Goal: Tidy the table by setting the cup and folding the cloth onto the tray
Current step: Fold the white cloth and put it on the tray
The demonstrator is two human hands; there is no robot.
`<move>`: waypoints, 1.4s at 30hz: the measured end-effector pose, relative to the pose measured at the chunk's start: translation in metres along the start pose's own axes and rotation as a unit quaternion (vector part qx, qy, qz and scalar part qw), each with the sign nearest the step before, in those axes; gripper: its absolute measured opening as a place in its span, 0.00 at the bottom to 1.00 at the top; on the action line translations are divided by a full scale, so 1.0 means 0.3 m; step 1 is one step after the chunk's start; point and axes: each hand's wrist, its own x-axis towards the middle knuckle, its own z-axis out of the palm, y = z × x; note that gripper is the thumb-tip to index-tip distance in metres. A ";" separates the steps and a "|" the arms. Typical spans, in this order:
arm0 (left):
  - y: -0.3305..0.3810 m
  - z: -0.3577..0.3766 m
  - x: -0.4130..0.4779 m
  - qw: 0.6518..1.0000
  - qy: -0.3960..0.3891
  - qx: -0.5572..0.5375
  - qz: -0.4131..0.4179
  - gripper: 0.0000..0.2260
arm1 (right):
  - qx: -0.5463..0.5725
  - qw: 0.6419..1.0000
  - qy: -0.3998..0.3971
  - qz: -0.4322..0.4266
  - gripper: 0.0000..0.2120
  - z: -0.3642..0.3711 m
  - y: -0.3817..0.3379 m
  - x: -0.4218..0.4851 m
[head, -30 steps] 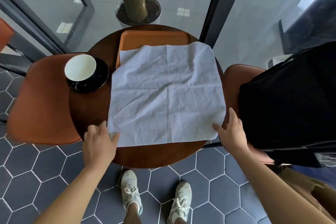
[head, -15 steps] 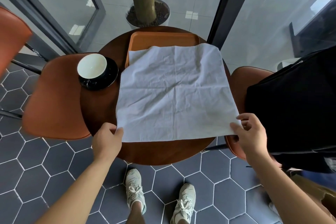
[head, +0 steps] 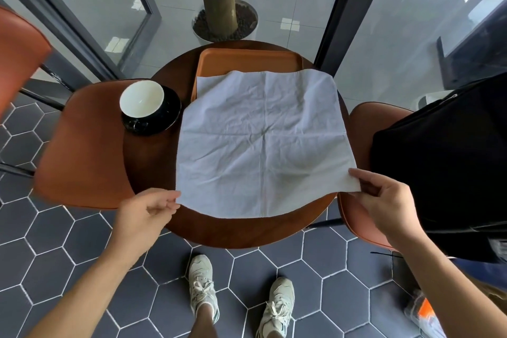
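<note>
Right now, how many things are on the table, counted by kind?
Cup: 1
Saucer: 1
Cloth: 1
Tray: 1
Total: 4

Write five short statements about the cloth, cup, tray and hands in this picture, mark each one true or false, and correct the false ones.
1. The cloth lies spread out, with its far edge over the tray. True.
2. The cup stands on the tray. False: it sits on a dark saucer on the table, left of the tray.
3. The right hand pinches the cloth's near right corner. True.
4. The cloth is folded in half. False: it is fully unfolded.
5. The left hand holds the cup. False: it pinches the cloth's near left corner.
</note>
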 end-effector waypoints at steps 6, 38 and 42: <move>0.033 0.027 0.018 0.981 0.018 0.116 0.152 0.08 | -0.061 0.997 0.052 -0.017 0.11 -0.009 -0.014 0.017; 0.024 -0.028 0.098 0.986 0.167 0.002 0.005 0.13 | -0.122 0.987 0.074 -0.069 0.05 -0.042 -0.003 0.045; 0.051 -0.015 0.188 0.983 0.181 -0.023 0.007 0.12 | -0.104 0.989 0.084 -0.067 0.05 -0.021 -0.031 0.115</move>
